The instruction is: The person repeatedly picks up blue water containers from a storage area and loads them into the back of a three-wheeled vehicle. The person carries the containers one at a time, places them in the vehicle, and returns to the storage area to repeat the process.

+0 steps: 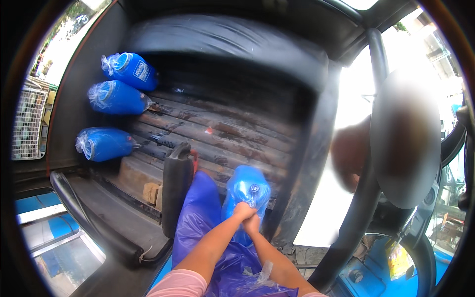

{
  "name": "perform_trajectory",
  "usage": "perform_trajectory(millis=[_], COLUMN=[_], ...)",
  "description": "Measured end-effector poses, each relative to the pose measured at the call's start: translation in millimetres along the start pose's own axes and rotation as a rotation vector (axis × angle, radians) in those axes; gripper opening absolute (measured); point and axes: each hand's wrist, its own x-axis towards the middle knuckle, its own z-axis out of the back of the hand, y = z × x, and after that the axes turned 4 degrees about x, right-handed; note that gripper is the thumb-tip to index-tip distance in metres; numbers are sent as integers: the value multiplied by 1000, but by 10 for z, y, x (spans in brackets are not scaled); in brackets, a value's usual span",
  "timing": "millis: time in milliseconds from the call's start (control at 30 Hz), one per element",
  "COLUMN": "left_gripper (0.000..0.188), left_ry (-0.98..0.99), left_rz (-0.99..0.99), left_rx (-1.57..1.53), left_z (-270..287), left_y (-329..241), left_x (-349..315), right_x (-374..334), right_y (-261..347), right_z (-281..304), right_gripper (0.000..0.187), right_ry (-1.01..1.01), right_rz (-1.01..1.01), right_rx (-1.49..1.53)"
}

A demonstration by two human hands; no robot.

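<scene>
Three blue, clear-wrapped plastic drums point(120, 97) line the left of a dark ribbed floor point(174, 120); past shiny purple plastic sheeting point(199, 210), our left hand point(243, 211) and right hand point(252, 224), close together, grip the clear plastic wrapping point(262, 204) of a fourth blue plastic drum point(246, 177) directly before us.

Two bare arms point(213, 249) stretch forward, slanting inward, a pink sleeve point(180, 283) around the left. The left hand point(244, 211) and right hand point(251, 224) meet closely, fingers curled, the left slightly farther forward.
</scene>
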Motion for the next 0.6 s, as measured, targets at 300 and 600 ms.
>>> perform_trajectory(millis=[300,600], left_gripper=[41,39], left_ry=[-32,71], left_rz=[-11,238], left_rx=[-202,-489], left_z=[-58,320], left_y=[55,-106], left_x=[8,212], right_x=[57,240], right_y=[20,493], right_z=[7,46], right_gripper=[38,25], right_ry=[56,36], right_rz=[-281,-339], right_rx=[49,513])
